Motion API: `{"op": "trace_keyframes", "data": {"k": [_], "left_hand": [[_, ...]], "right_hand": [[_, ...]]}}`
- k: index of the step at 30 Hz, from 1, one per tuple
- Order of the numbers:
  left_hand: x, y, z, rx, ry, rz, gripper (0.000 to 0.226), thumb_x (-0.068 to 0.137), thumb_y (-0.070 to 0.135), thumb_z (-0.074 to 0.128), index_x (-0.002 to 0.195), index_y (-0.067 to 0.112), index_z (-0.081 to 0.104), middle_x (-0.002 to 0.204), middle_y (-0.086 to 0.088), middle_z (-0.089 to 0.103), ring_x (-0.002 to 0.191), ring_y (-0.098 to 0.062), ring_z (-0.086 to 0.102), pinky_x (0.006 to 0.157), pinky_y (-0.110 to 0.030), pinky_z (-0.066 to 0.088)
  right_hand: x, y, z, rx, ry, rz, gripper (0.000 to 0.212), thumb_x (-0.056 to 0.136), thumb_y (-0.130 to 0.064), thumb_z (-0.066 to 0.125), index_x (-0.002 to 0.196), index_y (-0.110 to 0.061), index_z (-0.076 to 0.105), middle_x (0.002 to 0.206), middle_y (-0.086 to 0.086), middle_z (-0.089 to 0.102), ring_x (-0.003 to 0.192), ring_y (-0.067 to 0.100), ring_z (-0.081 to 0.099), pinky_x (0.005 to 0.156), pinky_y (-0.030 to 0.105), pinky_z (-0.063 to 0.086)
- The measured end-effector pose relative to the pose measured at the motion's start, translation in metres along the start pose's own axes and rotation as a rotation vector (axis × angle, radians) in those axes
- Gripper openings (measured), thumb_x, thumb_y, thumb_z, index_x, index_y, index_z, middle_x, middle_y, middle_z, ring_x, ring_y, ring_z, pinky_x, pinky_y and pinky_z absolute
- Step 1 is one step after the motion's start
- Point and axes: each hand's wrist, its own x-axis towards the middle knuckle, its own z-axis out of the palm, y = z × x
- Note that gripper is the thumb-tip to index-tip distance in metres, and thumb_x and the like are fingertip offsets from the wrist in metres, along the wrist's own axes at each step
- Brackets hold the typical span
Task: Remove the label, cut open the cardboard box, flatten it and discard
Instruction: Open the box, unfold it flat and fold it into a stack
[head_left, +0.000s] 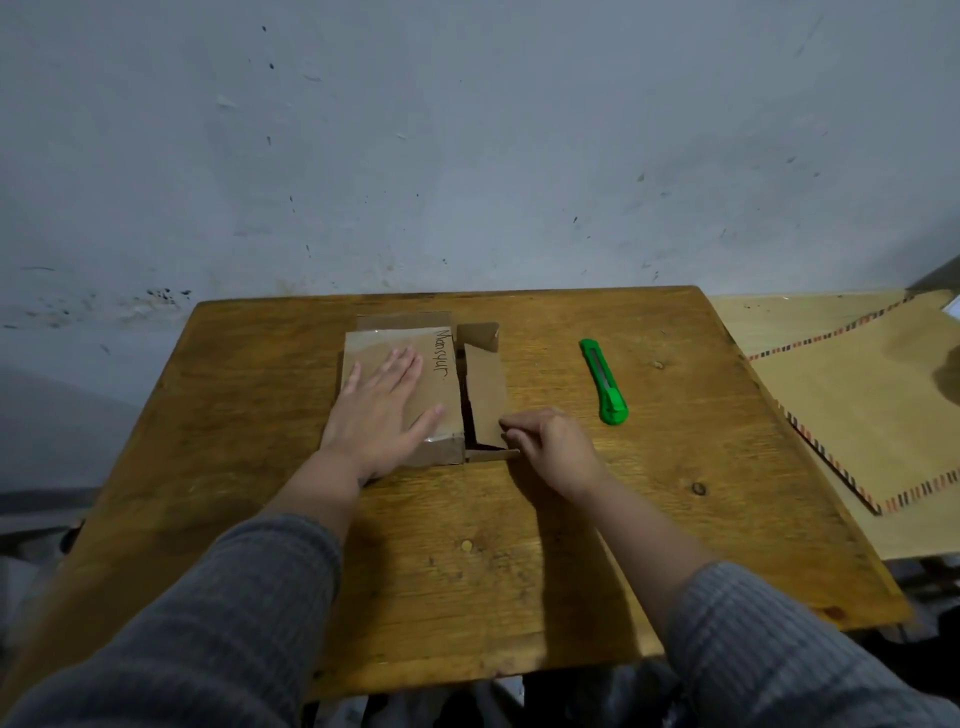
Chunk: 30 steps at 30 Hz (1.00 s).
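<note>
A brown cardboard box (441, 358) lies on the wooden table (649, 467), with handwriting along its right side and clear tape across its top. My left hand (382, 410) rests flat on the box top, fingers spread. The box's right end is open, with one flap (485, 397) standing out and two smaller flaps beside it. My right hand (550, 447) pinches the near corner of that flap between thumb and fingers. A green utility knife (605, 382) lies on the table to the right of the box, apart from both hands.
A blue-grey wall (467, 156) rises directly behind the table. A lighter wooden board (857, 395) with a striped inlay border lies to the right of the table. Dark floor and clutter show below the table's near edge.
</note>
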Motion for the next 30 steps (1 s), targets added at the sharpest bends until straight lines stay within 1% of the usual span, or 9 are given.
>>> {"op": "trace_keyframes", "data": {"k": [5, 13, 17, 20, 22, 24, 26, 28, 30], "left_hand": [[-0.002, 0.001, 0.001, -0.006, 0.014, -0.008, 0.074, 0.092, 0.065, 0.01, 0.152, 0.023, 0.001, 0.16, 0.005, -0.003, 0.145, -0.008, -0.006, 0.119, -0.043, -0.003], [-0.002, 0.001, 0.001, -0.02, 0.03, -0.006, 0.077, 0.088, 0.067, 0.006, 0.151, 0.023, 0.001, 0.16, 0.005, -0.001, 0.145, -0.008, -0.006, 0.119, -0.042, -0.004], [-0.002, 0.0, -0.001, -0.028, 0.033, 0.001, 0.076, 0.09, 0.066, 0.009, 0.151, 0.023, 0.002, 0.16, 0.004, -0.001, 0.146, -0.009, -0.005, 0.119, -0.043, -0.002], [-0.001, 0.0, 0.0, -0.021, 0.03, -0.003, 0.074, 0.092, 0.065, 0.012, 0.151, 0.022, 0.001, 0.16, 0.004, 0.0, 0.146, -0.009, -0.004, 0.119, -0.043, -0.002], [-0.001, 0.001, 0.001, -0.008, 0.034, -0.008, 0.076, 0.09, 0.067, 0.009, 0.151, 0.022, 0.001, 0.16, 0.004, 0.0, 0.146, -0.009, -0.004, 0.119, -0.042, -0.003], [0.0, 0.001, 0.001, -0.008, 0.035, -0.008, 0.08, 0.086, 0.069, 0.003, 0.151, 0.022, 0.002, 0.16, 0.004, 0.0, 0.146, -0.009, -0.003, 0.119, -0.043, -0.002], [-0.001, 0.001, 0.001, -0.013, 0.034, -0.003, 0.084, 0.084, 0.07, -0.001, 0.151, 0.022, 0.002, 0.159, 0.004, 0.0, 0.146, -0.01, -0.003, 0.119, -0.043, -0.001], [0.0, 0.0, 0.001, -0.019, 0.036, 0.007, 0.084, 0.083, 0.071, 0.0, 0.151, 0.022, 0.002, 0.159, 0.004, 0.0, 0.146, -0.009, -0.003, 0.119, -0.043, -0.001], [0.001, -0.002, 0.002, -0.029, 0.028, 0.021, 0.083, 0.084, 0.071, 0.003, 0.151, 0.022, 0.003, 0.159, 0.005, 0.001, 0.146, -0.008, -0.002, 0.119, -0.042, -0.001]], "right_hand": [[0.023, -0.028, -0.013, -0.038, 0.05, -0.085, 0.027, 0.092, -0.025, 0.054, 0.116, -0.024, 0.066, 0.11, -0.001, 0.065, 0.105, 0.016, 0.048, 0.092, 0.034, 0.043], [0.043, -0.038, -0.005, -0.224, -0.11, -0.068, 0.033, 0.092, -0.035, 0.051, 0.124, -0.031, 0.059, 0.124, 0.0, 0.05, 0.115, 0.02, 0.041, 0.095, 0.04, 0.043], [0.038, -0.036, -0.007, -0.221, -0.006, -0.052, 0.029, 0.091, -0.039, 0.052, 0.118, -0.031, 0.059, 0.12, -0.002, 0.054, 0.114, 0.019, 0.049, 0.091, 0.039, 0.049], [0.033, -0.03, -0.015, -0.108, 0.053, 0.076, 0.027, 0.087, -0.038, 0.058, 0.113, -0.033, 0.056, 0.119, -0.004, 0.06, 0.107, 0.016, 0.057, 0.082, 0.036, 0.055], [0.03, -0.023, -0.02, 0.001, 0.096, 0.173, 0.03, 0.088, -0.027, 0.06, 0.118, -0.031, 0.057, 0.119, -0.004, 0.063, 0.1, 0.013, 0.062, 0.081, 0.031, 0.056], [0.028, -0.013, -0.023, 0.075, 0.155, 0.273, 0.034, 0.089, -0.016, 0.058, 0.123, -0.022, 0.059, 0.122, 0.001, 0.064, 0.104, 0.016, 0.063, 0.087, 0.03, 0.052], [0.028, -0.002, -0.023, 0.124, 0.172, 0.387, 0.036, 0.089, -0.01, 0.058, 0.125, -0.015, 0.059, 0.125, 0.005, 0.063, 0.112, 0.02, 0.06, 0.096, 0.031, 0.047], [0.028, 0.008, -0.019, 0.198, 0.142, 0.5, 0.037, 0.089, -0.011, 0.058, 0.126, -0.015, 0.059, 0.127, 0.006, 0.062, 0.117, 0.021, 0.057, 0.1, 0.033, 0.045], [0.025, 0.015, -0.013, 0.198, 0.124, 0.556, 0.035, 0.09, -0.016, 0.057, 0.125, -0.018, 0.059, 0.126, 0.005, 0.062, 0.117, 0.021, 0.056, 0.099, 0.034, 0.047]]}}
